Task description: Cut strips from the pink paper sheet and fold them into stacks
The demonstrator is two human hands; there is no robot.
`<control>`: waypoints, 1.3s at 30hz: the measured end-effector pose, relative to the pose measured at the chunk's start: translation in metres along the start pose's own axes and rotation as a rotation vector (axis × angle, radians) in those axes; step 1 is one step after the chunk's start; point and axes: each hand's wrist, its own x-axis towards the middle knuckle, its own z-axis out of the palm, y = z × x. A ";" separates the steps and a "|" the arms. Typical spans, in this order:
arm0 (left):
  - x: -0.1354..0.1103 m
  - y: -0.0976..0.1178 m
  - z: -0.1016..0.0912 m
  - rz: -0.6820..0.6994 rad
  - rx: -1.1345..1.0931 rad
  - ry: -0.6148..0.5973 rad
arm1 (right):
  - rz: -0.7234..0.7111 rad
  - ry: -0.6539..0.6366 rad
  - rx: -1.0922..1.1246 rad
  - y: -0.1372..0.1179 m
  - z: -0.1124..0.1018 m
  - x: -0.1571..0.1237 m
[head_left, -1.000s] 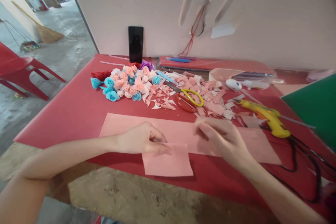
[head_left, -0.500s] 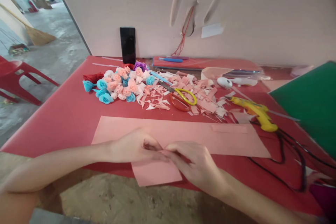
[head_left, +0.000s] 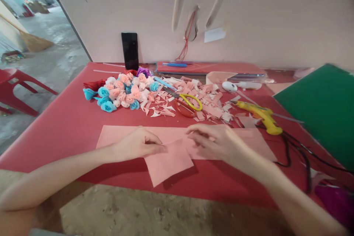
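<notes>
My left hand (head_left: 138,143) pinches the left upper corner of a small pink paper square (head_left: 168,161), which is lifted off the red table (head_left: 69,125) at a tilt near the front edge. Beside it, my right hand (head_left: 214,141) hovers with curled fingers at the square's upper right corner, over a long pink paper strip (head_left: 110,137) lying flat across the table. Whether the right fingers grip the paper is blurred.
Beyond the strip lie a pile of pink, white and blue paper roses (head_left: 121,90), paper scraps (head_left: 204,97), yellow-handled scissors (head_left: 188,101) and a yellow glue gun (head_left: 260,116) with black cord (head_left: 298,155). A green sheet (head_left: 320,107) stands right; a black phone (head_left: 130,49) leans on the wall.
My right hand came in to meet the left at the small square, then drew back right and up. The square has been raised and tilted, its right corner lifted.
</notes>
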 end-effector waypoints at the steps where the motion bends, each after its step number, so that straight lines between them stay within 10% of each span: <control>1: 0.002 -0.003 0.001 0.000 -0.004 -0.008 | 0.013 0.017 -0.057 0.013 -0.004 -0.005; 6: 0.011 -0.017 0.007 -0.124 -0.096 -0.098 | 0.099 0.082 -0.688 0.081 -0.008 -0.044; 13: 0.016 -0.027 0.012 -0.105 -0.104 -0.094 | 0.146 0.166 -0.699 0.098 0.000 -0.062; 27: 0.017 -0.029 0.009 -0.040 -0.151 -0.215 | 0.346 0.457 -0.385 0.070 -0.039 0.041; 33: 0.018 -0.029 0.009 -0.027 -0.177 -0.172 | 0.118 -0.133 0.151 -0.008 0.021 0.019; 39: 0.014 -0.027 0.007 -0.077 -0.189 -0.190 | 0.142 -0.092 0.335 -0.020 0.036 0.006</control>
